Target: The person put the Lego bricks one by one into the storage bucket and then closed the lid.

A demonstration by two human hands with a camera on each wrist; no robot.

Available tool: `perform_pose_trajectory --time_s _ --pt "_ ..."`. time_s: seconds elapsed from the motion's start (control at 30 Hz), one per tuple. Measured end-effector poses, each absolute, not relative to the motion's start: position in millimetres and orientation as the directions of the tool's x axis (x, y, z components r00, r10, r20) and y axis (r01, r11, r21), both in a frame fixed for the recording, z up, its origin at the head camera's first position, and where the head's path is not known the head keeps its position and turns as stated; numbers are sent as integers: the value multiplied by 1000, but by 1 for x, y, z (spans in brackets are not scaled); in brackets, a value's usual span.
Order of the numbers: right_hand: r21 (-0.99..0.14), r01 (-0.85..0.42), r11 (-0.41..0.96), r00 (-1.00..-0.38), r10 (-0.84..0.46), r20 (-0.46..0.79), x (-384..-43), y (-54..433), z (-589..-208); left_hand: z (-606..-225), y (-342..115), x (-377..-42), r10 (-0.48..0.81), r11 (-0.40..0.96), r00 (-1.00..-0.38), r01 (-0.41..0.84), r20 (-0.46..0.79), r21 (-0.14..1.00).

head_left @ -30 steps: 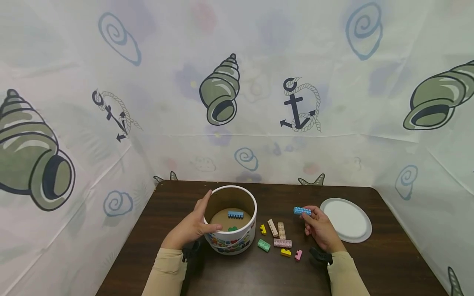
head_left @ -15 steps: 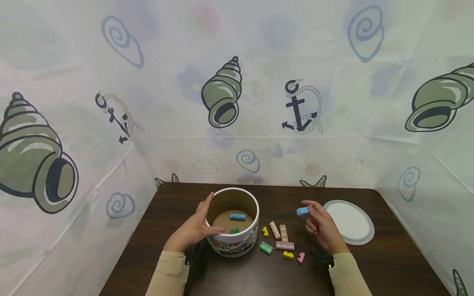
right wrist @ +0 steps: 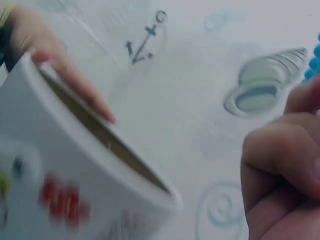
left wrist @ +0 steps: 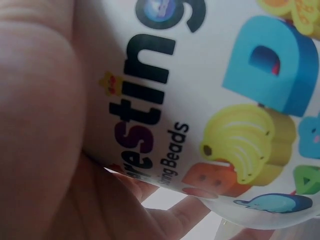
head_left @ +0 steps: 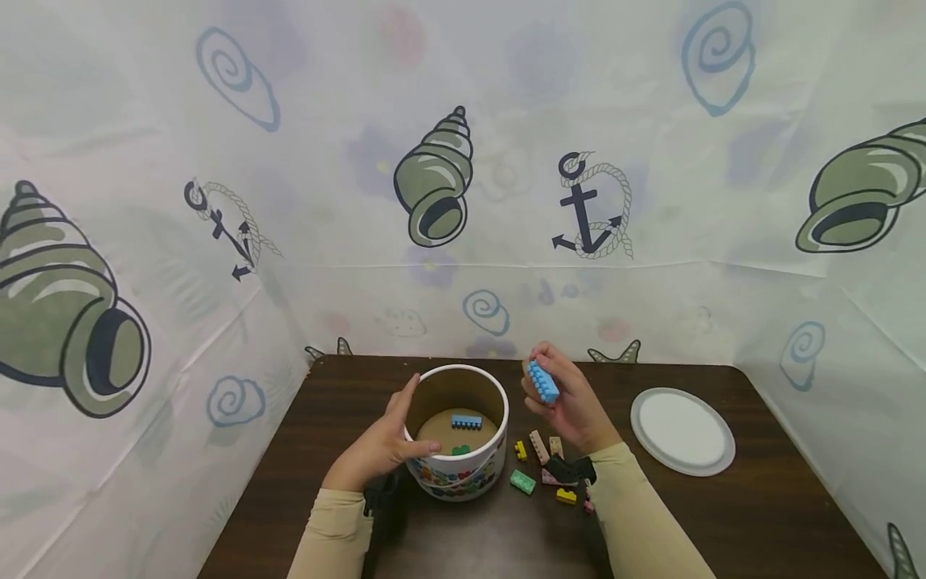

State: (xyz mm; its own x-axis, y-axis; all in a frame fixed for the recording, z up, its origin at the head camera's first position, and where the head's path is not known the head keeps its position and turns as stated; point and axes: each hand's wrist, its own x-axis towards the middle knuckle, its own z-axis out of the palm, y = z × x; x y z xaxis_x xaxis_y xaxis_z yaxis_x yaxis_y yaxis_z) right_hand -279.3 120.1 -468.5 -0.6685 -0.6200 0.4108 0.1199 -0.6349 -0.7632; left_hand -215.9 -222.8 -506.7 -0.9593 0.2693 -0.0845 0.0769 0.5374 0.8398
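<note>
A white round bucket with colourful prints stands on the table, its top uncovered. Inside lie a blue toy brick and a green piece. My left hand holds the bucket's left side, thumb over the near rim and fingers round the outside. In the left wrist view the printed wall sits close against that hand. Just right of the bucket, raised above the table, my right hand grips a light blue toy brick with its studs showing. Only a corner of this brick shows in the right wrist view.
Several loose toy bricks lie right of the bucket: a green brick, yellow bricks, a beige brick and pink ones partly hidden by the right wrist. A white round lid lies at right. Printed cloth hangs behind the table.
My right hand has moved left and up with the light blue brick, from beside the lid to near the bucket's rim. The brick has turned in its fingers. My left hand stays on the bucket.
</note>
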Motion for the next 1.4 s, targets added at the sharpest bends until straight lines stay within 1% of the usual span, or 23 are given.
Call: perform_pose_trajectory --time_s 0.1,0.17,0.23,0.3,0.4,0.5,0.57,0.7,0.97,1.1,1.3,1.4 --pt "-734 207 -646 -678 -636 369 -294 92 -456 -505 -222 -215 269 533 -960 75 -84 843" --pt "-709 257 -656 -707 -628 325 -305 73 -453 -503 -222 -215 265 530 -961 77 -79 845" --pt "-695 285 -660 -748 -607 270 -314 54 -454 -502 -222 -215 260 529 -963 77 -75 845" --pt "-727 264 -634 -804 -561 197 -319 38 -460 -504 -222 -216 262 531 -962 81 -73 843" --pt "-811 190 -553 -874 -472 117 -316 23 -471 -509 -221 -217 271 528 -959 79 -79 846" --pt "-858 133 -496 -910 -404 93 -311 18 -479 -514 -220 -215 273 519 -958 69 -89 852" --pt "-865 110 -489 -917 -386 101 -310 16 -480 -514 -220 -215 264 518 -960 62 -91 853" --pt "-879 88 -469 -911 -395 119 -311 13 -477 -511 -222 -214 244 532 -966 58 -88 845" --pt "-894 45 -446 -914 -380 144 -308 13 -478 -511 -221 -216 249 529 -967 81 -63 845" --pt "-910 21 -414 -905 -394 158 -308 13 -477 -511 -221 -216 244 532 -968 78 -64 843" --pt "-934 2 -357 -917 -374 141 -308 12 -477 -511 -222 -216 252 541 -965 81 -70 837" --pt "-932 -8 -363 -919 -366 150 -308 11 -477 -511 -223 -217 258 545 -963 83 -73 835"
